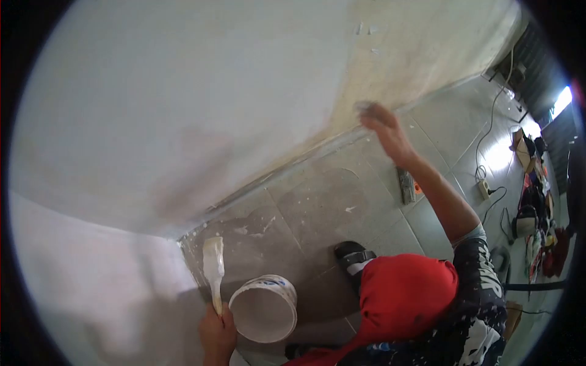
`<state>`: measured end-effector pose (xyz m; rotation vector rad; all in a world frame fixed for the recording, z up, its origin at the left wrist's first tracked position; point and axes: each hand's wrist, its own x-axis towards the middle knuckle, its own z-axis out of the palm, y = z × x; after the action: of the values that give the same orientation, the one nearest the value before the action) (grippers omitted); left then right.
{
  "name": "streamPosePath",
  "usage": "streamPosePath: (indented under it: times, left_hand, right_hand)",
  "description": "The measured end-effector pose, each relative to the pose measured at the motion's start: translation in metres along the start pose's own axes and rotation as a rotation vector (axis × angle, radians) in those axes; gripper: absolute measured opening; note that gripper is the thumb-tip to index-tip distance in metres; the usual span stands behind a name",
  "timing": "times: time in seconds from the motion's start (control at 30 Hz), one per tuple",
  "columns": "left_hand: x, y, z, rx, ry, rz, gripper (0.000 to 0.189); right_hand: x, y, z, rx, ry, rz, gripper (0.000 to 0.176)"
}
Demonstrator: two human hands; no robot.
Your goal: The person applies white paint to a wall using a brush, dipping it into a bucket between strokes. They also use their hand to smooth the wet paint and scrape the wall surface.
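My left hand (218, 334) is closed around the handle of a paintbrush (213, 262) coated in white, its head pointing up toward the wall corner. Beside it stands a white bucket (293, 305), tilted in view, with a pale inside. My right hand (384, 125) is stretched out close to the lower part of the wall (256, 79). Its fingers are bent and blurred around something small and greyish that I cannot make out. On the floor below my right forearm lies a flat tool (406, 185) with an orange part beside it.
The tiled floor (329, 201) carries white splashes and a wet-looking patch along the wall. My red-clad knee (409, 299) and black sandal (351, 259) are beside the bucket. A power strip (484, 189) with cables and a pile of clothes and bags (534, 213) lie at right.
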<state>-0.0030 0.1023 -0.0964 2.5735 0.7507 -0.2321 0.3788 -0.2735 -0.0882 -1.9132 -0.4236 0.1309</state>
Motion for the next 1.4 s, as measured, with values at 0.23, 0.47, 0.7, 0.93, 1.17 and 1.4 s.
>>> streamPosePath:
  times: [0.23,0.47,0.7,0.93,1.17,1.4]
  left_hand:
    - [0.017,0.044,0.019,-0.025,-0.013,0.089,0.032]
    - [0.012,0.074,0.012,0.023,-0.005,0.034,0.033]
    - [0.006,0.085,0.013,0.164,-0.027,0.048,0.041]
    - [0.01,0.099,0.018,0.185,-0.11,-0.105,0.04]
    - [0.011,0.1,0.015,0.165,-0.218,-0.022,0.046]
    - [0.013,0.113,0.012,0.171,-0.267,-0.082,0.046]
  right_hand:
    - [0.054,0.024,-0.067,-0.339,0.592,-0.275,0.059]
    - [0.11,0.066,-0.127,-0.373,0.608,-0.453,0.071]
    - [0.118,0.073,-0.145,-0.51,0.649,-0.319,0.096]
    - [0.13,0.084,-0.155,-0.709,0.817,-0.163,0.109]
    - [0.137,0.095,-0.163,-0.935,0.917,-0.084,0.105]
    - [0.14,0.098,-0.149,-0.873,0.968,0.052,0.109]
